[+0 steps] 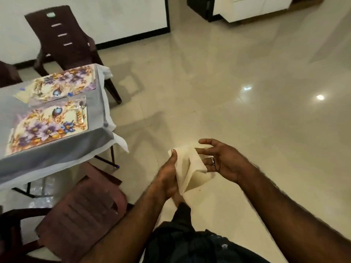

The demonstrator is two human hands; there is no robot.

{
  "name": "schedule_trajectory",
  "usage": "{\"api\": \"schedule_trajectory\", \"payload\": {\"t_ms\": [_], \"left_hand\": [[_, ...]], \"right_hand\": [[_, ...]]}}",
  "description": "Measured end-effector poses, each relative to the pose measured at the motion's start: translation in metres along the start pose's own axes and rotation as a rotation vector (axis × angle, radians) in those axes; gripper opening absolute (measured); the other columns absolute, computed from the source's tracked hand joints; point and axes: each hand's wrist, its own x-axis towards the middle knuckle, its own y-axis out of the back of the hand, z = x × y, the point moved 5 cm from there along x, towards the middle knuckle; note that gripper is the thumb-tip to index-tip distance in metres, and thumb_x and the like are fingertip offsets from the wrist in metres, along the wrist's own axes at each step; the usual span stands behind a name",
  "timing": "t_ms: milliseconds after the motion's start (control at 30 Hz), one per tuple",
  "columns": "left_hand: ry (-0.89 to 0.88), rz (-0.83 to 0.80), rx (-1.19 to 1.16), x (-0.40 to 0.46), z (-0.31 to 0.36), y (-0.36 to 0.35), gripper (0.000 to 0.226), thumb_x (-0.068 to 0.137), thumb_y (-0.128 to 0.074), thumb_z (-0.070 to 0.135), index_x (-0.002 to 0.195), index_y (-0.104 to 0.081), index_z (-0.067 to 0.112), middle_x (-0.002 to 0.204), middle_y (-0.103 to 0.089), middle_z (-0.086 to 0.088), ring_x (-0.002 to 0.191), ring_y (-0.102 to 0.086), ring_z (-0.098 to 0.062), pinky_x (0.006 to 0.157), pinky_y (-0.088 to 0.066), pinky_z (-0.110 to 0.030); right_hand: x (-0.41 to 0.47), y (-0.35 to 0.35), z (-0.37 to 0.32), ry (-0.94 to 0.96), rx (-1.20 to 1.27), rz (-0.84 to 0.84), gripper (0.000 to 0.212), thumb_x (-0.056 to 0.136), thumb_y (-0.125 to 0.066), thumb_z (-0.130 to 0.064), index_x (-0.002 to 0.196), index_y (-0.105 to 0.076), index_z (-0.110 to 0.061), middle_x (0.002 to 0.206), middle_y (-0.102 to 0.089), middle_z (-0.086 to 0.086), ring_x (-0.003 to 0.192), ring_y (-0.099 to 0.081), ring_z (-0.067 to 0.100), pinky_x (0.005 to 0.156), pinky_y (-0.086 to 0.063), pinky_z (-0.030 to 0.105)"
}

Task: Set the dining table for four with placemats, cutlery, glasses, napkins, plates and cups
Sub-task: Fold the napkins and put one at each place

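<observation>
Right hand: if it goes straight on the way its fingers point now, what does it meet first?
The right hand has straight fingers pointing left, toward the napkin that the left hand holds. It would meet the napkin first, then probably the left hand; some fingertips may already touch the napkin, depth is unclear.

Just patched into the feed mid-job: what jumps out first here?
Both hands at lower centre work a pale napkin over the glossy floor: the left hand pinches it, the right hand is spread open against it. At left, two floral placemats lie on the cloth-covered table, brown chairs around it.
</observation>
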Motion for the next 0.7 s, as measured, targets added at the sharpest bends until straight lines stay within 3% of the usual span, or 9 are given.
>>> {"api": "schedule_trajectory", "payload": {"t_ms": [133,233,333,500,533,633,700], "left_hand": [[0.015,-0.061,-0.11,0.047,0.073,0.01,0.086,0.098,-0.022,0.081,0.143,-0.062,0.02,0.138,-0.068,-0.018,0.124,-0.067,-0.039,0.109,-0.048,-0.054],[-0.024,-0.063,-0.145,0.077,0.131,0.024,0.086,0.099,-0.024,0.078,0.147,-0.059,0.016,0.143,-0.065,-0.017,0.131,-0.062,-0.038,0.117,-0.042,-0.052],[-0.045,-0.043,-0.198,0.096,0.179,0.039,0.084,0.1,-0.027,0.078,0.145,-0.061,0.015,0.143,-0.064,-0.018,0.129,-0.064,-0.038,0.119,-0.04,-0.053],[-0.125,0.042,-0.312,0.125,0.243,0.072,0.086,0.1,-0.027,0.077,0.146,-0.061,0.013,0.146,-0.06,-0.023,0.138,-0.056,-0.04,0.124,-0.032,-0.057],[-0.157,0.067,-0.338,0.131,0.255,0.078,0.086,0.1,-0.026,0.078,0.147,-0.061,0.013,0.146,-0.06,-0.023,0.139,-0.055,-0.04,0.124,-0.032,-0.058],[-0.225,0.119,-0.472,0.145,0.283,0.098,0.089,0.097,-0.027,0.082,0.145,-0.063,0.016,0.148,-0.059,-0.022,0.139,-0.055,-0.041,0.122,-0.036,-0.058],[-0.283,0.136,-0.571,0.15,0.302,0.11,0.092,0.094,-0.03,0.085,0.146,-0.062,0.016,0.148,-0.058,-0.023,0.139,-0.054,-0.042,0.118,-0.041,-0.058]], "right_hand": [[0.079,-0.03,-0.052,-0.008,-0.128,-0.06,0.043,0.099,-0.05,0.004,0.136,-0.06,-0.015,0.133,-0.071,0.007,0.077,-0.066,0.019,0.071,-0.058,0.039],[0.133,-0.056,-0.096,0.048,-0.255,-0.06,0.037,0.097,-0.067,-0.007,0.133,-0.061,-0.016,0.129,-0.073,0.006,0.087,-0.066,0.017,0.076,-0.053,0.033],[0.178,-0.087,-0.134,0.081,-0.377,-0.12,0.048,0.09,-0.077,-0.003,0.132,-0.061,-0.018,0.127,-0.073,0.007,0.095,-0.069,0.016,0.073,-0.054,0.03],[0.27,-0.158,-0.181,-0.024,-0.305,-0.368,0.046,0.096,-0.062,0.005,0.137,-0.058,-0.014,0.135,-0.069,0.004,0.117,-0.071,0.032,0.069,-0.056,0.027],[0.291,-0.175,-0.187,-0.062,-0.293,-0.411,0.046,0.096,-0.059,0.007,0.137,-0.058,-0.012,0.137,-0.068,0.005,0.119,-0.07,0.034,0.071,-0.056,0.028],[0.351,-0.222,-0.201,-0.038,-0.46,-0.466,0.042,0.093,-0.058,0.012,0.126,-0.065,-0.013,0.135,-0.066,0.008,0.121,-0.07,0.029,0.098,-0.055,0.039],[0.382,-0.249,-0.211,0.068,-0.612,-0.5,0.039,0.094,-0.056,0.013,0.12,-0.068,-0.014,0.128,-0.07,0.009,0.122,-0.069,0.024,0.099,-0.054,0.039]]}}
